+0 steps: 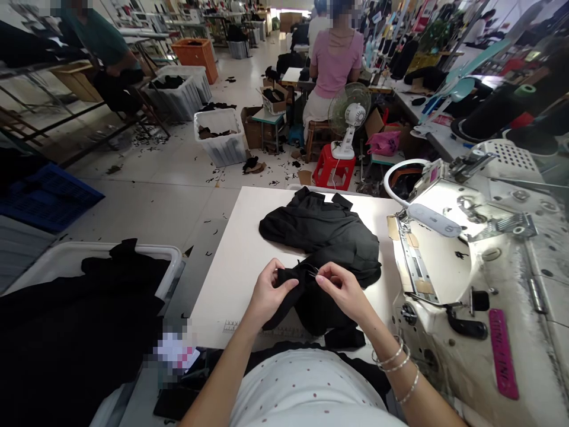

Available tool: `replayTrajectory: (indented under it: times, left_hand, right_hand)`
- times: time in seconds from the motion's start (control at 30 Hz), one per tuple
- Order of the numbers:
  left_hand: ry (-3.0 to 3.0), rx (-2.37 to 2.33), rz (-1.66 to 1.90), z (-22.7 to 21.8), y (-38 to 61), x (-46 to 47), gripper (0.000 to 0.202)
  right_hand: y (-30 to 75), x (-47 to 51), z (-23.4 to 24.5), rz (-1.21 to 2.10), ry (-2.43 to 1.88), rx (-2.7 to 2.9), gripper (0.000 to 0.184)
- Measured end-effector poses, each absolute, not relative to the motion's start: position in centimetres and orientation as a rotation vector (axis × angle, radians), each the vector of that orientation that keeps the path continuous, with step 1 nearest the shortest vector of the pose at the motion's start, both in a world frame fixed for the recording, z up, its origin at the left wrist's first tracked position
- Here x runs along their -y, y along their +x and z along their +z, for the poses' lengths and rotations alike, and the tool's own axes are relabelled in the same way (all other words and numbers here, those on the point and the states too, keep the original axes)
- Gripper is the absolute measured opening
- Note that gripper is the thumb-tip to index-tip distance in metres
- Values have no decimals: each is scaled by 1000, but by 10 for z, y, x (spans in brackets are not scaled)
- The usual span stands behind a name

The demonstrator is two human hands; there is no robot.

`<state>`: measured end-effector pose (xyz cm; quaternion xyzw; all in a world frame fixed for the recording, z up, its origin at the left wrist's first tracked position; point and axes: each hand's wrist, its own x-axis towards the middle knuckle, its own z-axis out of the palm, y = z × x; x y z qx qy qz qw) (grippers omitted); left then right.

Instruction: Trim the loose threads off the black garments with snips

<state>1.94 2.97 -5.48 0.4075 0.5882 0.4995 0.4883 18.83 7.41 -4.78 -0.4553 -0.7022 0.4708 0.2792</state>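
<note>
A black garment [324, 234] lies bunched on the white worktable [235, 261] in front of me. My left hand [268, 290] pinches a fold of its near edge, fingers closed on the cloth. My right hand [342, 287] grips the same edge a little to the right, thumb and fingers pressed together on the fabric, with bangles on that wrist. Between the two hands a short stretch of the black fabric is held up off the table. The rest of the garment trails down toward my lap.
A white sewing machine [471, 249] with a lit lamp stands at the right. A white bin of black cloth [89, 296] sits at my left. Ahead are a person in pink [335, 59], a small fan [349, 112] on a red stool, crates and floor scraps.
</note>
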Motion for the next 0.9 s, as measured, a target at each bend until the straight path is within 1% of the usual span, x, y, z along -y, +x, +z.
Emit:
replayTrajectory:
  times: [0.2,0.47,0.73,0.9]
  left_hand:
    - [902,-1393,1332,-61,19,-37,36]
    - [892,-1367,1343,-68,19,-38,38]
    - [902,-1399,1332,-60,20,-38,35]
    - [926,-1418,1324,-57,23,-36,31]
  right_hand:
    - [182,-68,-50,1208,-1191,1946,13]
    - [179,-71,-54,1245,-1178,1889,14]
    - [178,-71,-53,1194,-1155,1924,12]
    - [174,-72,-57,1254,-1121,1874,15]
